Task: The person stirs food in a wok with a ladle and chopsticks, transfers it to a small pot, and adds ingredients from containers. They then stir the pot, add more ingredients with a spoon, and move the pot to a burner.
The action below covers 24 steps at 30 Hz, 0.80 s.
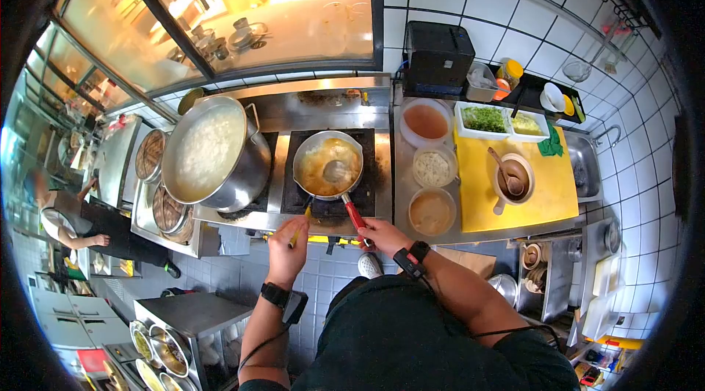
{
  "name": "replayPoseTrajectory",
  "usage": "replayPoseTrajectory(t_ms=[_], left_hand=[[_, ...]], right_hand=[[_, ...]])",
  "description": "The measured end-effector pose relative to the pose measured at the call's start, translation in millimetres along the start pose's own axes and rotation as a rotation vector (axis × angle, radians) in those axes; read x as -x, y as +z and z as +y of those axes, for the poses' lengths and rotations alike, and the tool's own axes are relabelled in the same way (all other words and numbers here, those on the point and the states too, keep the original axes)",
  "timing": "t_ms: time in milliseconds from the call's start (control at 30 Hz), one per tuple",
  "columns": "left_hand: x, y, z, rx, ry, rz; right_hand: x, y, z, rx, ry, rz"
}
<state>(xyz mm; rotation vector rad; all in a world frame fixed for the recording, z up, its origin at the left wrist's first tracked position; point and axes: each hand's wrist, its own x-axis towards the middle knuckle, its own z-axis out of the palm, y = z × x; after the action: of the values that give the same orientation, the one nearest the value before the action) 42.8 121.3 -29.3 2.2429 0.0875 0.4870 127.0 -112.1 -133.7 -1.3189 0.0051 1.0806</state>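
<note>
A steel pan (308,150) with yellowish-brown liquid sits on the black stove grate (369,143). Something round, partly sunk, shows in the liquid. My right hand (385,234) is closed round the pan's red handle (354,213), near its end. To the left, my left hand (288,244) is closed on a thin yellow stick (307,212), which slants up toward the stove's front edge below the pan. Its far end is too small to make out. Left of the pan stands a large steel pot (246,171) of whitish, bubbling liquid.
Right of the stove are three round tubs (435,168), a yellow board (477,207) with a brown bowl (525,171) and ladle, trays of chopped greens (485,120), and a sink (582,163). A co-worker (70,218) stands far left. Bowls (169,350) are lower left.
</note>
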Motion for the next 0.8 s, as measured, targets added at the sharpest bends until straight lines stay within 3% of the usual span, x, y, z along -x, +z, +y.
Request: replayPoseTrajectory(t_ms=[133,300,400,533,567,633,733,800], left_hand=[[-6.3,13.7,-7.9,-0.14,0.108,0.01],[-16.3,21.9,-8.8,-0.26,0.285,-0.114],[-18.3,35.7,-27.4,-0.377,0.323,-0.153],[-10.9,26.7,1.1,-0.267,0.296,-0.253],[-7.6,19.8,10.4,-0.248,0.3,-0.24],[2.8,8.6,28.9,-0.225,0.299,-0.225],[17.9,16.6,18.1,-0.305,0.337,-0.252],[22.3,20.0,10.6,-0.305,0.338,-0.288]], right_hand=[[3.6,1.6,-6.1,0.015,0.017,0.022],[3.7,3.9,-5.7,-0.027,-0.01,0.045],[0.1,2.8,1.3,-0.02,0.001,0.026],[-6.8,-2.5,12.8,-0.082,-0.021,-0.007],[-11.5,-8.6,16.6,0.064,-0.095,-0.084],[-8.6,-6.6,15.0,0.129,-0.058,-0.052],[20.8,-7.3,-7.2,0.15,-0.076,-0.028],[52.1,-16.3,-30.5,0.225,0.034,-0.047]])
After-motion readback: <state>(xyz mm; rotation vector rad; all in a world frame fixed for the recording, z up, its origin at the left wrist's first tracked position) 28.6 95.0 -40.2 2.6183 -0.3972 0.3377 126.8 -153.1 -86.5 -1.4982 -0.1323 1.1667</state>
